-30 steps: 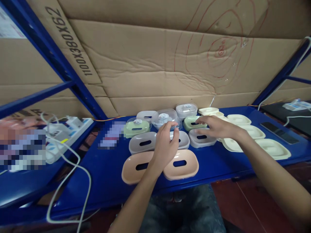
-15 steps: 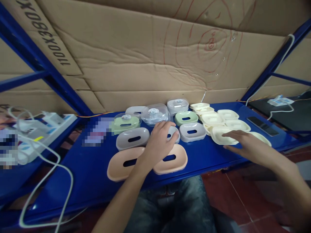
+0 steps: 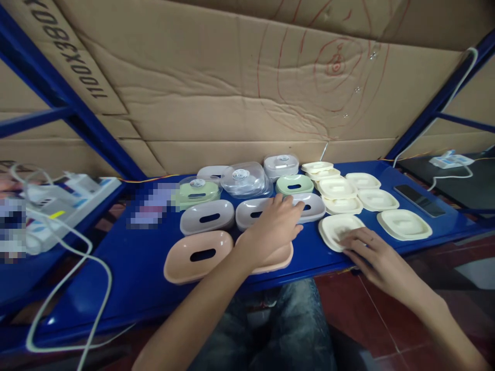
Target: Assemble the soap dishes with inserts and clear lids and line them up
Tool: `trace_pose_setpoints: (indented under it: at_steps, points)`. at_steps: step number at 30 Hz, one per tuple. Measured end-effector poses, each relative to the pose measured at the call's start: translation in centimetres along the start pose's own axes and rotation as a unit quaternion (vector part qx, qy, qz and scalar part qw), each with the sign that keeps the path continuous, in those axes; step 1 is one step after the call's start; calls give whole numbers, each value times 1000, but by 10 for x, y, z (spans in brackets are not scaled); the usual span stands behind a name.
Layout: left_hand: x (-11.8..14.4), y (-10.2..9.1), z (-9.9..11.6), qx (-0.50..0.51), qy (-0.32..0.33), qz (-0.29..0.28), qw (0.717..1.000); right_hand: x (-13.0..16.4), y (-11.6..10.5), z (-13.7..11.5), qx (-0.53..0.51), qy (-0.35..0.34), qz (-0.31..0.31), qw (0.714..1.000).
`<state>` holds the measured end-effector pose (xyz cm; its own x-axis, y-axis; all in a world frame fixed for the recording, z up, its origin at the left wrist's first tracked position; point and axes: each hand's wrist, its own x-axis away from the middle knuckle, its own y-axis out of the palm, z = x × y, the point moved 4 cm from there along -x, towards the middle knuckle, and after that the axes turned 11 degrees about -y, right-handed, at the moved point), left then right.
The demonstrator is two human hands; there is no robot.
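Observation:
My left hand (image 3: 276,221) hovers over the grey slotted dishes, thumb apart from the fingers. Its fingertips reach the near left side of a grey oval dish (image 3: 315,207); whether they touch it I cannot tell. Beneath this hand lie another grey dish (image 3: 247,211) and a peach slotted dish (image 3: 284,257), both partly hidden. My right hand (image 3: 367,252) grips the near right edge of a cream shallow dish (image 3: 335,226), thumb underneath or beside the rim. Further cream dishes (image 3: 339,188) lie beyond it, some overlapping.
On the left are a peach dish (image 3: 185,257), a grey dish (image 3: 193,219) and a green lidded dish (image 3: 197,193). Clear lids (image 3: 243,180) are piled behind. A phone (image 3: 419,200) lies at right. A white cable (image 3: 110,283) loops at left beside a power strip (image 3: 77,206).
My left hand has moved right, from the middle grey dish toward the right one. My right hand has drawn a cream dish nearer the front edge, away from the other cream dishes.

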<state>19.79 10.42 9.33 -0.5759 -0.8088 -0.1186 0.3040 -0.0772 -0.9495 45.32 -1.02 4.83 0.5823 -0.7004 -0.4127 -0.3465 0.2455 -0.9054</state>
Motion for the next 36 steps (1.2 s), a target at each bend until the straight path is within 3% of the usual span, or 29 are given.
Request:
trace_pose_setpoints:
  at_steps: [3,6,15,20,27,32,36]
  points:
    - [-19,1,-1,12,-37,-27,999,-6,5,-25,-15,-20,-13,1000]
    - [-28,3,-1,9,-53,-38,998,-16,10,-37,-20,-35,17,999]
    - [-32,6,-6,-23,-41,-36,998,-13,36,-40,-20,-22,57,998]
    - [-31,-1,-9,22,-39,7,999,-16,43,-45,-31,-19,90,995]
    - [-20,-31,-10,149,-47,81,984,-34,49,-52,-31,-23,108,993]
    - [-3,-27,-4,197,-8,86,977,-29,49,-51,-11,-23,253,967]
    - [11,-12,1,210,2,51,976,-16,46,-40,38,60,374,925]
